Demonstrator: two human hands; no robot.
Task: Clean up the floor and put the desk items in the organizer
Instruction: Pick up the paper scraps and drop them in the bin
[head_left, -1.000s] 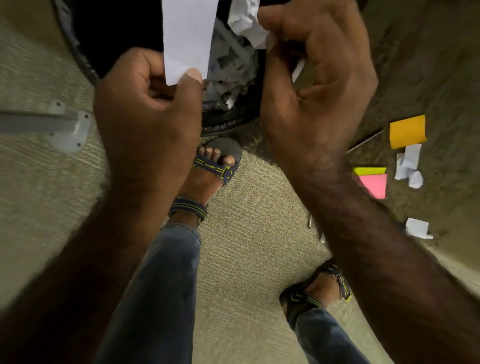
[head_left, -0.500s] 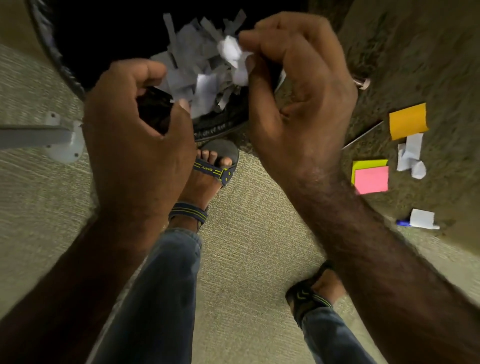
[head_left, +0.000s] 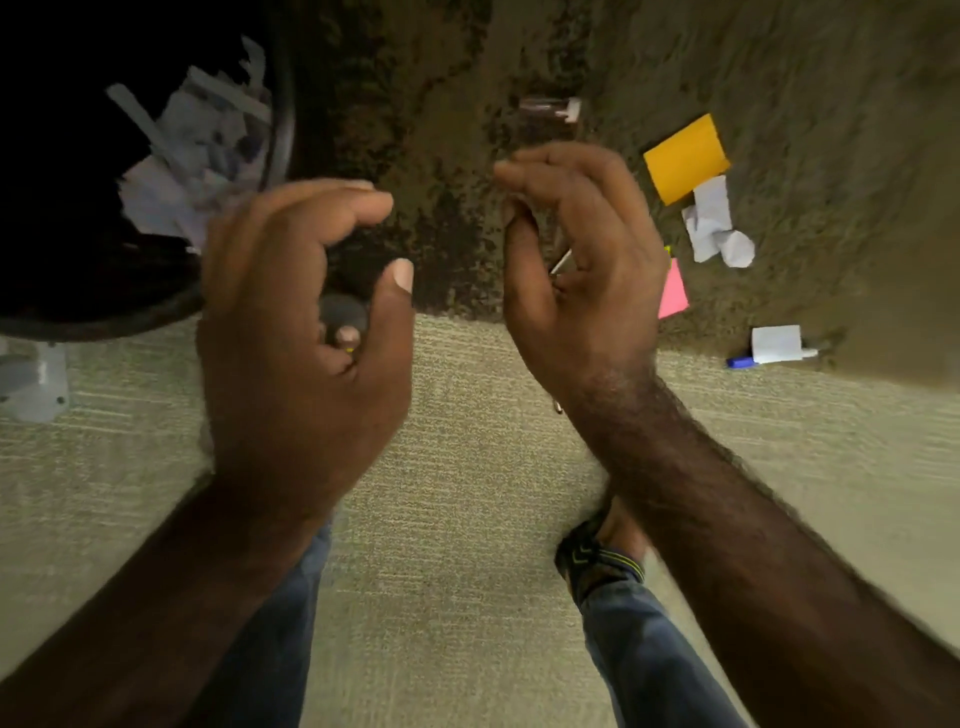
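Pale ribbed carpet floor fills the lower view, giving way to a darker mottled patch up top. At upper left sits the black round waste bin, white shredded paper scraps heaped inside. Both hands hover above the floor with nothing in them: the left hand with fingers loosely curled and thumb out, just beside the bin's rim; the right hand relaxed, fingers bent together. Off to the right, on the dark patch: an orange square sticky note, crumpled white paper bits touching it, a pink sticky note half hidden behind the right hand, a white folded slip over what looks like a blue pen.
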